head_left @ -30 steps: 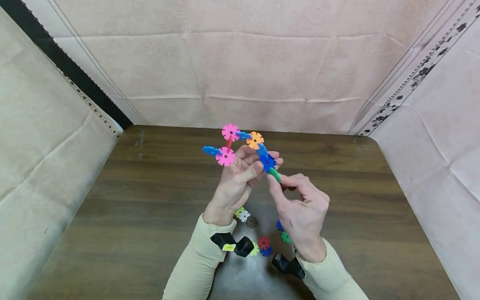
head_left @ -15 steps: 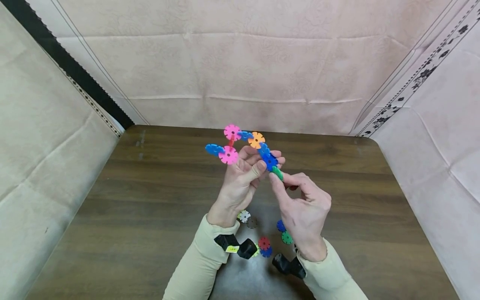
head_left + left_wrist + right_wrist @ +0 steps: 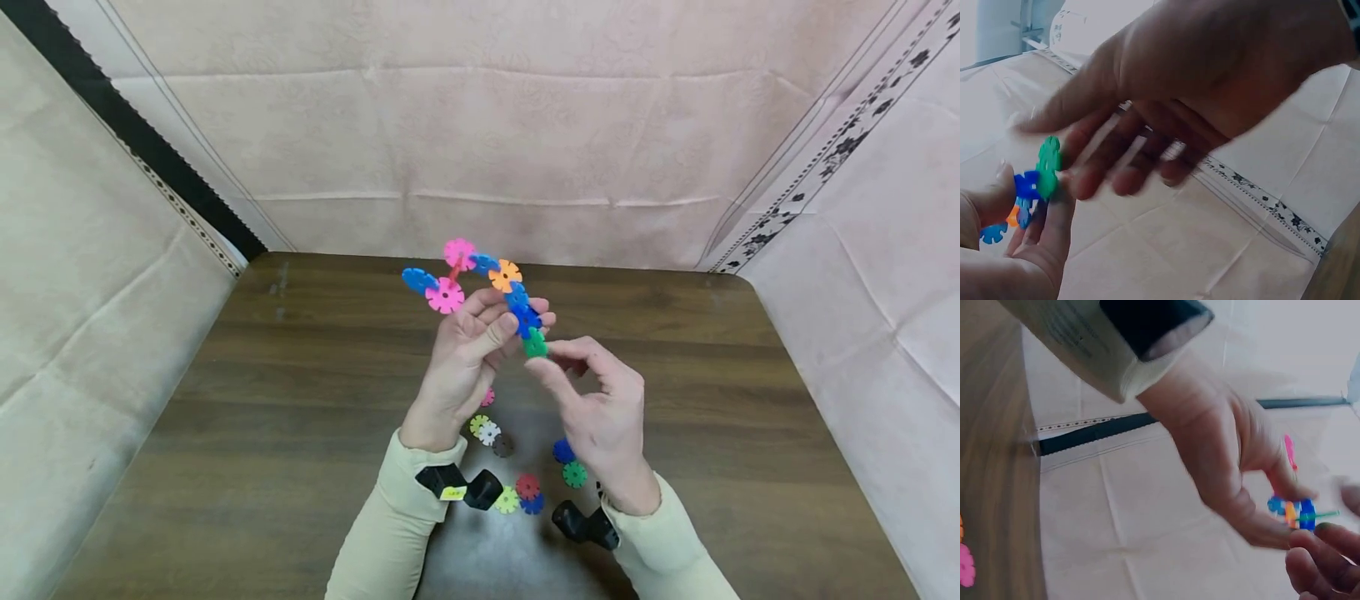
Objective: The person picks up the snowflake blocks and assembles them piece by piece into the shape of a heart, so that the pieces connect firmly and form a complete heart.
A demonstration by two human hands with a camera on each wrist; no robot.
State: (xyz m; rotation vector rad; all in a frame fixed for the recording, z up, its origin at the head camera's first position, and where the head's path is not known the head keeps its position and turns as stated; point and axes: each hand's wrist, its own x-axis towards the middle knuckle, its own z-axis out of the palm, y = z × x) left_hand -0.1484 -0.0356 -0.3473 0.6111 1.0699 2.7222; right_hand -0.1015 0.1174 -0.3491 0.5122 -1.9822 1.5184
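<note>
A chain of interlocked plastic snowflake discs hangs in the air above the table in the head view. It runs from a light-blue disc (image 3: 417,280) through pink (image 3: 446,296) and orange (image 3: 506,276) ones to a green disc (image 3: 536,343) at the near end. My left hand (image 3: 453,367) pinches the dark-blue disc (image 3: 528,321) beside the green one. My right hand (image 3: 611,417) is at the green disc, its thumb blurred and apart from the disc in the left wrist view. Its index finger lies beside or against the green disc (image 3: 1049,167); contact is unclear.
Loose discs lie on the wooden table (image 3: 300,433) below the hands: white (image 3: 489,433), dark grey (image 3: 503,446), red (image 3: 527,486), green (image 3: 574,474) and several others. Light cloth (image 3: 480,150) hangs behind the table and at both sides.
The green disc has turned to show its flat face, and my right thumb has come off it. Both hands and the chain have shifted slightly left.
</note>
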